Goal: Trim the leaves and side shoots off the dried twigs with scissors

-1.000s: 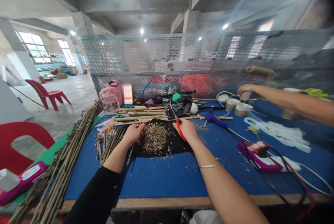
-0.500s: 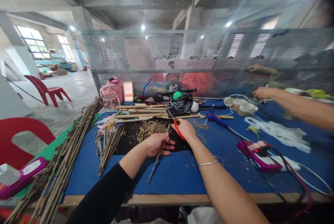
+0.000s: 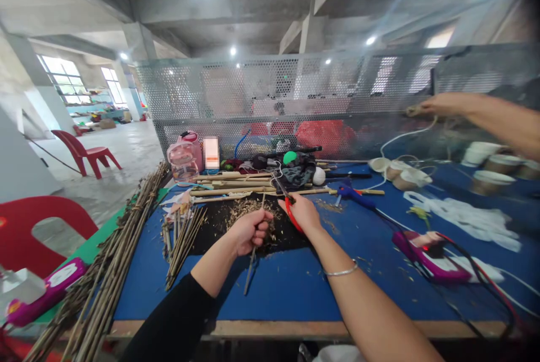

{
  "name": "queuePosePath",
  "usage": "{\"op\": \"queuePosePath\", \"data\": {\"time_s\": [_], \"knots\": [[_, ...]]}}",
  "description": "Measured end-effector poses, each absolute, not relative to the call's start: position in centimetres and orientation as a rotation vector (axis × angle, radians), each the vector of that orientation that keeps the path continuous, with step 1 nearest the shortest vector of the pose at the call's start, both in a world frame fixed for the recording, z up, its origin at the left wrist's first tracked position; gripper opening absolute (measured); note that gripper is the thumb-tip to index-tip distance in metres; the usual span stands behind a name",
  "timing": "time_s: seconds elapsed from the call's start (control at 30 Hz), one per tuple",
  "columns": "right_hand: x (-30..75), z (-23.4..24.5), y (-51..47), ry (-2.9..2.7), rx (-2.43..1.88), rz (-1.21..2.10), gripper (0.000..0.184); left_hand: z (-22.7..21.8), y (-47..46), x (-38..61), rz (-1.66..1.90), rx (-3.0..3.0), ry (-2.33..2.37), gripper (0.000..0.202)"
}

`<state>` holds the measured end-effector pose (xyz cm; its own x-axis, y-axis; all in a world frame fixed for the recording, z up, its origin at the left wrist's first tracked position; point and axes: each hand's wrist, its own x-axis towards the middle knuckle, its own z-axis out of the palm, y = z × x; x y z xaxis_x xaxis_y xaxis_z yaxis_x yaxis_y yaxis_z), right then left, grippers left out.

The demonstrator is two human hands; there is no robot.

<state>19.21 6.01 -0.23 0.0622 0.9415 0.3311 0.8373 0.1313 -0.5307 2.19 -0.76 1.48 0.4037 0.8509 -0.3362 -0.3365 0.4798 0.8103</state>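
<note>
My left hand is closed round a thin brown twig, which slants from above my fingers down toward the table's near edge. In my right hand is a pair of scissors with red handles, its blades pointing away to the upper left, apart from the twig. Below and beyond both hands lies a black cloth with a heap of small plant chips. Left of it rests a pile of cut twigs.
A long bundle of stalks lies along the left edge. A blue glue gun, a purple power strip and white strips are on the right. A co-worker's arm reaches in from the right. A perforated metal screen stands behind.
My left fingers have closed round the twig, which now stands more upright. The co-worker's hand at the right has risen, pulling up a white cord.
</note>
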Motion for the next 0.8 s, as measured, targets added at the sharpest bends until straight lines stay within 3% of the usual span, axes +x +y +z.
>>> {"op": "queuePosePath", "data": {"time_s": [0.13,0.37,0.8], "knots": [[17.3,0.8,4.5,-1.691,-1.273,0.358,0.036,2.3,-0.9,1.7,1.099,0.632,0.759,0.025],[15.0,0.2,2.4,-1.952,-1.040,0.798,0.038,1.6,-1.1,1.7,1.285,0.663,0.767,0.030],[14.9,0.3,1.7,-2.042,-1.003,0.888,0.052,0.2,-0.9,1.4,1.409,1.080,0.899,0.031]]}}
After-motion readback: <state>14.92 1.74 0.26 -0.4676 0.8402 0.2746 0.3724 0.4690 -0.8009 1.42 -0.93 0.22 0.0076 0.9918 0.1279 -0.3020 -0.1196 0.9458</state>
